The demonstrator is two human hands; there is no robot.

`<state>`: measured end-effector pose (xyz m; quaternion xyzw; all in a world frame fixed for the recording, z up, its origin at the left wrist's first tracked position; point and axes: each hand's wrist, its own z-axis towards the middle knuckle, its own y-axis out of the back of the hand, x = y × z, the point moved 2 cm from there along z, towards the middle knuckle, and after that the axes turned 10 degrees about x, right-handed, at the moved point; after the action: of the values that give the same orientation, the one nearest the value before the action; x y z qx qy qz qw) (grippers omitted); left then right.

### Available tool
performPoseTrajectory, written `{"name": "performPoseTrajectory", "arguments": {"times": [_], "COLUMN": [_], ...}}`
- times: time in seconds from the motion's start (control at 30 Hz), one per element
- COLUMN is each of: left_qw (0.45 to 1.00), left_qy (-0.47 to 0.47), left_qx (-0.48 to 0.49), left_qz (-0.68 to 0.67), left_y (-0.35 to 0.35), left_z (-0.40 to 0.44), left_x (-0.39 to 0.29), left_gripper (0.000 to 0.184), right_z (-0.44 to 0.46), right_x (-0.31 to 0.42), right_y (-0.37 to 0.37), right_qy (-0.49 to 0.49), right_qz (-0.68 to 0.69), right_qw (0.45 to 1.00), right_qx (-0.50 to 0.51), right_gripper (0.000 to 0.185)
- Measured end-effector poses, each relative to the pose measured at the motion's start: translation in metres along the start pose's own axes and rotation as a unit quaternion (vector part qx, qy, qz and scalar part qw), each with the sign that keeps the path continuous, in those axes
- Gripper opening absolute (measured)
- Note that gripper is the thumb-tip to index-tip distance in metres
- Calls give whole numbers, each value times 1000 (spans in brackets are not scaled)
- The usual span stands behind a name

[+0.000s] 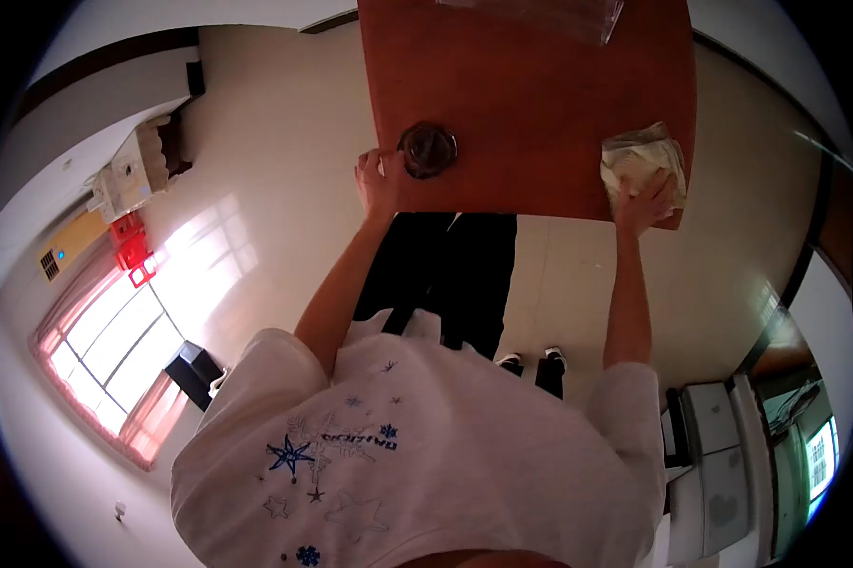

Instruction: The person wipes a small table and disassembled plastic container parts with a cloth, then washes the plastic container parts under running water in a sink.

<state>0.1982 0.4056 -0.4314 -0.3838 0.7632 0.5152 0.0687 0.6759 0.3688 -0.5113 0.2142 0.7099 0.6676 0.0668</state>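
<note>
A dark, faceted glass ashtray point(428, 150) sits near the left front corner of the reddish-brown table point(521, 142). Beside it, at the table's left edge, is my left hand point(377, 182), its fingers partly curled and thumb apart; whether it touches the glass I cannot tell. At the right front corner lies a folded, pale yellowish cloth point(642, 153). My right hand point(648, 201) holds this from above, fingers laid over its near part and pressing it on the tabletop. The cloth's underside is hidden.
A clear plastic item point(578, 17) lies at the table's far edge. Below the front edge are black-trousered legs point(455, 275). Red stools point(133, 248) stand by the window at left. A whitish fridge-like cabinet point(715, 464) is behind on the right.
</note>
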Motion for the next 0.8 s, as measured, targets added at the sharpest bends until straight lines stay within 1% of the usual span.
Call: {"name": "performPoseTrajectory", "arguments": {"times": [0.07,0.1,0.17,0.2,0.27,0.37,0.4,0.43,0.5,0.57,0.63,0.67,0.7,0.77,0.8], "left_qw": [984,984,976,976,963,958,958,957,954,965,970,973,976,973,974], "left_qy": [-113,-116,-162,-164,-104,-121,-126,-138,-156,-137,-124,-112,-100,-120,-100], "left_qx": [10,12,52,54,112,141,141,148,152,168,150,142,136,97,90], "left_qz": [140,136,139,135,223,217,214,209,205,146,146,141,136,174,182], "left_y": [-15,-21,-28,-33,-41,-41,-39,-34,-17,4,28,39,50,72,81], "left_z": [6,3,-5,-6,-8,-8,-7,-9,-16,-32,-48,-54,-60,-71,-75], "left_x": [-7,-20,-52,-59,-67,-69,-63,-56,-40,-19,3,18,32,54,61], "left_gripper": [79,79,100,100,107,104,104,101,99,93,90,90,89,90,91], "right_z": [1,2,0,0,2,15,19,23,30,23,6,-8,-32,-77,-97], "right_x": [4,4,7,9,11,42,56,73,114,169,225,262,278,310,316], "right_y": [3,3,0,-4,-10,-12,-14,-16,-16,-14,-21,-8,-26,-48,-56], "right_qy": [-18,-19,-56,-57,-97,-98,-106,-107,-27,81,190,194,292,411,434], "right_qz": [13,8,14,10,-8,-42,-52,-53,-46,-92,-28,6,48,131,114], "right_qw": [1000,1000,998,998,995,994,993,993,999,991,979,963,948,893,882], "right_qx": [-17,-19,-31,-33,-15,-34,-8,-12,-8,-48,64,185,121,127,147], "right_gripper": [84,84,89,89,90,88,86,86,83,76,74,75,78,77,76]}}
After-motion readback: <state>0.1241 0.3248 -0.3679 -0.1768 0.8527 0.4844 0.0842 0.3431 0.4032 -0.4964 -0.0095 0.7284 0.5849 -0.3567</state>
